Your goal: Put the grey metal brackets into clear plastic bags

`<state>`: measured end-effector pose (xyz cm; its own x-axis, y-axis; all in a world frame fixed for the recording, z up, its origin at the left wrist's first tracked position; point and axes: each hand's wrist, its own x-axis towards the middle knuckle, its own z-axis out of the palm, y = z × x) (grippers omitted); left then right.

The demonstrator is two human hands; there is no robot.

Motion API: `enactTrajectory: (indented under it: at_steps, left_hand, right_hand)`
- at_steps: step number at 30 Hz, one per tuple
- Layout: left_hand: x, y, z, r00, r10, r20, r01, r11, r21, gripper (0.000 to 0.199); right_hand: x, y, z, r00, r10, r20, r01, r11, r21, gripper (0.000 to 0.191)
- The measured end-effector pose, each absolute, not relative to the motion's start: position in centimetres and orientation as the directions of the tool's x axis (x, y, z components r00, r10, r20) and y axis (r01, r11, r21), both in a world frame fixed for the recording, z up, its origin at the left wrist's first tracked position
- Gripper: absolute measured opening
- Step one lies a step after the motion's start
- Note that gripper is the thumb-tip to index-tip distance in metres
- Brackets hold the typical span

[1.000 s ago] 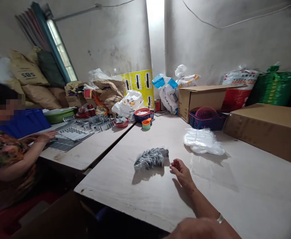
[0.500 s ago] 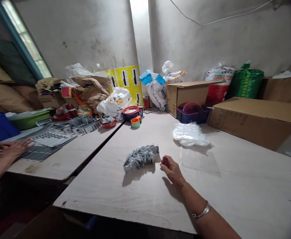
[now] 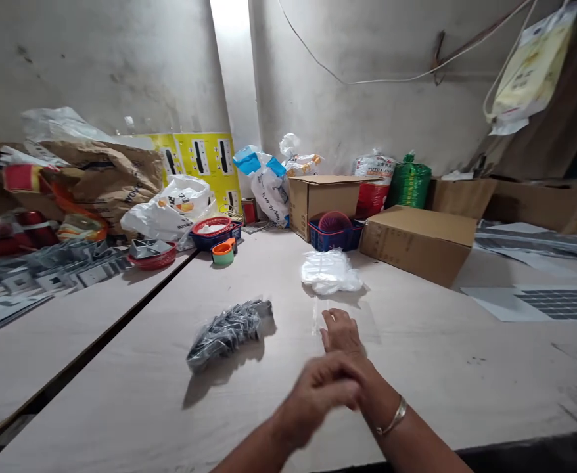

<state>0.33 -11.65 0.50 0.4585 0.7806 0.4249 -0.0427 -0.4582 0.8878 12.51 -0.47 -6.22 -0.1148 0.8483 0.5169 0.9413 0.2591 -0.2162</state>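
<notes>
My right hand (image 3: 344,334) reaches over the table with fingers slightly bent and apart. Beneath its fingertips lies a clear flat plastic bag (image 3: 367,322); whether they touch it I cannot tell. Nearer me, my left hand (image 3: 313,397) is somewhat blurred and overlaps my right wrist in the view. Its thumb stands apart from the curled fingers, and nothing shows in it. To the left lies a row of grey pieces in clear plastic wrap (image 3: 232,332). Beyond my right hand sits a stack of clear plastic bags (image 3: 330,270).
Green and orange tape rolls (image 3: 223,253) lie beside a red basket (image 3: 212,226). Cardboard boxes (image 3: 411,246) and a blue basket (image 3: 335,235) stand along the back. Grey parts (image 3: 71,263) cover the left table, across a gap (image 3: 91,335). Printed sheets (image 3: 559,302) lie at right.
The view has turned to the right. My left hand has come into view beside my right wrist, and my right hand now reaches over the flat bag. Another person's hands have left view.
</notes>
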Motion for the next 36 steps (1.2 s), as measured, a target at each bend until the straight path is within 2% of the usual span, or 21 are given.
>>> enactTrajectory:
  at_steps: [2, 5, 6, 8, 10, 11, 14, 16, 18, 21, 24, 25, 27, 29, 32, 36]
  left_hand:
    - [-0.4, -8.3, -0.7, 0.341, 0.918, 0.204, -0.080, -0.188, 0.979, 0.014]
    - [-1.6, -5.1, -3.2, 0.137, 0.990, 0.030, -0.097, -0.017, 0.995, 0.014]
    - [-1.8, -4.5, -4.0, 0.104, 0.994, 0.031, -0.100, -0.021, 0.995, 0.016]
    - [-2.0, -3.7, -5.4, 0.064, 0.993, 0.097, -0.087, -0.091, 0.992, 0.020]
    - [-1.9, -3.3, -6.4, 0.030, 0.986, 0.164, -0.068, -0.162, 0.984, 0.024]
    - [-1.9, -3.1, -6.8, 0.012, 0.984, 0.177, -0.067, -0.176, 0.982, 0.026]
    - [-2.0, -2.6, -7.5, -0.060, 0.981, 0.185, -0.059, -0.188, 0.980, 0.028]
    - [-2.3, -2.5, -7.9, -0.129, 0.963, 0.234, 0.019, -0.234, 0.972, 0.026]
    - [-2.7, -2.4, -8.2, -0.188, 0.934, 0.304, 0.138, -0.282, 0.950, 0.023]
    - [-2.9, -2.7, -8.2, -0.204, 0.899, 0.387, 0.266, -0.330, 0.906, 0.018]
    - [-2.9, -3.2, -8.1, -0.195, 0.887, 0.418, 0.290, -0.355, 0.889, 0.017]
    - [-2.9, -3.3, -8.0, -0.196, 0.889, 0.414, 0.283, -0.353, 0.892, 0.017]
    - [-2.8, -3.6, -8.0, -0.203, 0.894, 0.400, 0.261, -0.344, 0.902, 0.018]
    - [-2.7, -3.8, -8.0, -0.220, 0.895, 0.388, 0.248, -0.333, 0.910, 0.019]
    - [-2.7, -3.8, -8.0, -0.256, 0.895, 0.364, 0.251, -0.302, 0.919, 0.022]
    - [-2.8, -3.7, -7.7, -0.257, 0.929, 0.265, 0.193, -0.219, 0.956, 0.028]
  right_hand:
    - [13.5, -0.3, -6.9, -0.021, 0.879, 0.477, 0.970, 0.133, -0.202, 0.022]
    - [13.5, -0.2, -7.6, 0.028, 0.908, 0.418, 0.968, 0.080, -0.238, 0.014]
    - [13.3, -0.2, -7.6, 0.053, 0.916, 0.397, 0.955, 0.069, -0.288, 0.014]
    - [12.6, 0.1, -7.4, 0.149, 0.929, 0.340, 0.869, 0.041, -0.493, 0.011]
    - [11.8, 0.8, -7.1, 0.216, 0.940, 0.262, 0.715, 0.030, -0.698, 0.010]
    - [11.3, 1.3, -6.9, 0.223, 0.949, 0.224, 0.639, 0.031, -0.768, 0.015]
    - [10.3, 2.8, -6.4, 0.178, 0.976, 0.127, 0.501, 0.021, -0.865, 0.032]
    - [10.2, 3.3, -5.9, 0.145, 0.985, 0.090, 0.421, 0.021, -0.907, 0.038]
    - [11.0, 3.1, -5.4, 0.110, 0.991, 0.079, 0.369, 0.033, -0.929, 0.036]
    - [13.3, 1.8, -4.8, -0.016, 0.986, 0.167, 0.456, 0.156, -0.876, 0.021]
    - [15.4, 0.4, -4.9, -0.278, 0.906, 0.320, 0.690, 0.420, -0.589, 0.027]
    - [15.7, 0.1, -5.1, -0.336, 0.884, 0.326, 0.736, 0.462, -0.495, 0.030]
    - [15.6, -0.2, -5.7, -0.339, 0.892, 0.299, 0.802, 0.440, -0.404, 0.028]
    - [14.6, -0.1, -6.3, -0.261, 0.921, 0.290, 0.855, 0.360, -0.373, 0.019]
    - [12.7, 0.3, -6.8, -0.156, 0.942, 0.297, 0.885, 0.267, -0.381, 0.015]
    - [11.3, 1.3, -6.5, -0.043, 0.967, 0.250, 0.844, 0.169, -0.510, 0.016]
